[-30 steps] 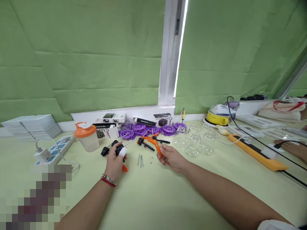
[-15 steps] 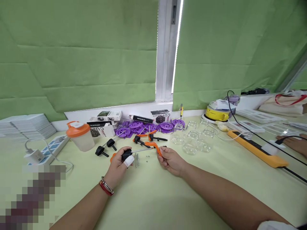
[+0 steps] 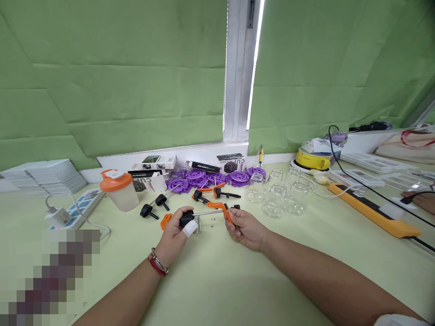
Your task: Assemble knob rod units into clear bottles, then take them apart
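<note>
- we see a black knob (image 3: 186,218) with a thin metal rod (image 3: 207,212) running out of it to the right, held low over the pale green table (image 3: 217,280), in front of the middle of the clutter.
- our left hand (image 3: 175,233) is closed around the black knob; one finger wears a white wrap, and an orange piece (image 3: 165,220) shows just behind the hand.
- our right hand (image 3: 244,227) is closed on an orange bracket (image 3: 220,209), whose upper end meets the far end of the metal rod.
- loose screws (image 3: 199,225) and some tiny bits lie on the table between our two hands.
- two more black knobs with stems (image 3: 152,206) lie just beyond our left hand; further knob-and-orange pieces (image 3: 210,194) lie behind the rod.
- purple wheels (image 3: 204,177) are heaped near the wall, with small printed boxes (image 3: 154,165) beside them.
- clear glass jars (image 3: 277,197) stand in a group to the right of the orange bracket.
- an orange-lidded shaker cup (image 3: 118,189) stands to the left, a white power strip (image 3: 73,210) further left.
- a long orange power strip (image 3: 374,213) lies at right, and another person's hand (image 3: 421,199) shows at the right edge.
</note>
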The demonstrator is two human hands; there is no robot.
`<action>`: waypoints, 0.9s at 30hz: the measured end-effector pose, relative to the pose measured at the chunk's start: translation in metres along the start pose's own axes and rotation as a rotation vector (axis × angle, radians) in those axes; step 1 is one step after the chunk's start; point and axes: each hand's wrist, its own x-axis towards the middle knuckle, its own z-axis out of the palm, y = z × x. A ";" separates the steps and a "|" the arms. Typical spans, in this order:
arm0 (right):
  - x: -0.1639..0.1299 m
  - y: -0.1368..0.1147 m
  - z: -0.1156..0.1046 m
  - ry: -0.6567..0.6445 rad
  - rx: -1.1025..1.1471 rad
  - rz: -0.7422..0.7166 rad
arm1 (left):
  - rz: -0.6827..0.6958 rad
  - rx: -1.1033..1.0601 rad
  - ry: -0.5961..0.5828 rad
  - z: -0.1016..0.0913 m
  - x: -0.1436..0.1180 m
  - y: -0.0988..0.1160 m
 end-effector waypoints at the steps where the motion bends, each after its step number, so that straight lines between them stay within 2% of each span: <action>1: 0.000 0.000 0.000 -0.001 0.000 -0.001 | 0.006 -0.002 0.008 0.000 0.000 0.000; 5: 0.000 0.001 -0.001 -0.001 0.004 -0.004 | 0.014 -0.018 0.014 0.000 0.000 -0.001; 17: -0.001 0.008 0.004 -0.065 0.023 0.043 | 0.013 -0.047 -0.063 0.006 -0.006 -0.006; 23: 0.001 0.012 0.009 -0.105 -0.011 0.048 | 0.073 0.013 -0.152 0.011 -0.008 -0.010; 27: 0.001 0.015 0.012 -0.102 -0.025 0.057 | 0.052 -0.016 -0.232 0.014 -0.010 -0.009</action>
